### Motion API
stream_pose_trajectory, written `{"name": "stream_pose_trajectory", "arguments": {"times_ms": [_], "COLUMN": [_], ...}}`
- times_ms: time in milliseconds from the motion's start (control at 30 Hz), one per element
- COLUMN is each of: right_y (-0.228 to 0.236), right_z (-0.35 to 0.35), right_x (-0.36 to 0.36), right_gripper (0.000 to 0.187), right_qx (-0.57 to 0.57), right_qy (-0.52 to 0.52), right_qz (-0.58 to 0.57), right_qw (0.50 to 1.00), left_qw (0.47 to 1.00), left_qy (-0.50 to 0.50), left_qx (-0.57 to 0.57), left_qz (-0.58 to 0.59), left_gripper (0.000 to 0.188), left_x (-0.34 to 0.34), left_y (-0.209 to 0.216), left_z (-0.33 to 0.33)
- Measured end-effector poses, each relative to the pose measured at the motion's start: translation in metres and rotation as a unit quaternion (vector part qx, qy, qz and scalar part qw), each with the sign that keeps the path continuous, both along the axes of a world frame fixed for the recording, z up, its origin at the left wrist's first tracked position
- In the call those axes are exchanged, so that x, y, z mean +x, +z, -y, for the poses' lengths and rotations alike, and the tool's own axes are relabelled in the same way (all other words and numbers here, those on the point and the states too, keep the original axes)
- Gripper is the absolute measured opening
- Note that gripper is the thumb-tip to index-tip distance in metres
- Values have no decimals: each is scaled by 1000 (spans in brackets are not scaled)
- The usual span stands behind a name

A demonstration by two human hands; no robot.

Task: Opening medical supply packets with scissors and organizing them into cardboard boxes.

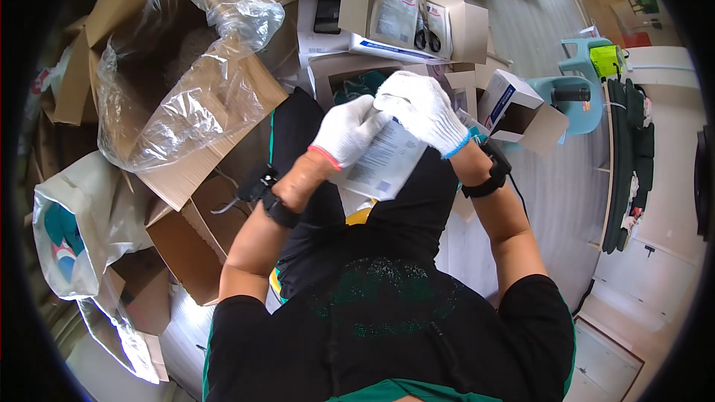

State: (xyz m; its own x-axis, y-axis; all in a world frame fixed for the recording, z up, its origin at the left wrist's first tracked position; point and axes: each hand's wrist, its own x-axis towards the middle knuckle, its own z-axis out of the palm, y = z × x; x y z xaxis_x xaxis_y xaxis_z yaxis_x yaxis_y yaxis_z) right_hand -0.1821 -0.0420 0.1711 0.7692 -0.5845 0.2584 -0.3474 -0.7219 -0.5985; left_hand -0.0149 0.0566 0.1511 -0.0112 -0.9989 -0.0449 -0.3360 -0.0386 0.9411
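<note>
Both my hands wear white knitted gloves and meet over my lap at a flat pale printed packet (384, 161). My left hand (346, 132) pinches its upper left edge. The fingers of my right hand (418, 106) are curled at its top edge, partly hiding that end. The packet hangs tilted above my thighs. Just beyond my hands stands an open carton (322, 74) with something dark green inside. Farther off, an open white box (469, 33) holds similar packets (395, 13), with black-handled scissors (427, 33) lying on them.
At the left is a large cardboard box (205, 138) with a clear plastic liner (246, 7) spilling over. A white bag (82, 208) with teal items stands nearer. A dark phone (327, 13) lies beside the white box. To the right are a small open box (506, 97) and light blue stools (585, 115).
</note>
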Motion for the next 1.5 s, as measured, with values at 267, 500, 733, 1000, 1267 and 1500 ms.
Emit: {"name": "stream_pose_trajectory", "arguments": {"times_ms": [267,500,733,1000,1267,1500], "right_y": [-42,-57,-5,-22,16,-23], "right_z": [9,9,-49,-80,-127,-82], "right_x": [-1,-46,-22,-20,-38,-100], "right_gripper": [6,14,13,12,24,53], "right_qx": [396,498,483,515,479,489], "right_qy": [-330,-294,-164,-177,-242,-190], "right_qz": [205,421,392,447,407,577], "right_qw": [832,699,766,710,739,626], "left_qw": [954,951,976,952,948,944], "left_qy": [39,62,210,302,306,309], "left_qx": [-269,-275,28,24,65,44], "left_qz": [129,124,45,37,67,-108], "left_gripper": [3,15,25,44,45,50], "left_x": [-64,-37,-22,-47,-43,-56], "left_y": [-19,-10,-50,-87,-115,-84], "left_z": [-15,-27,0,19,31,35]}}
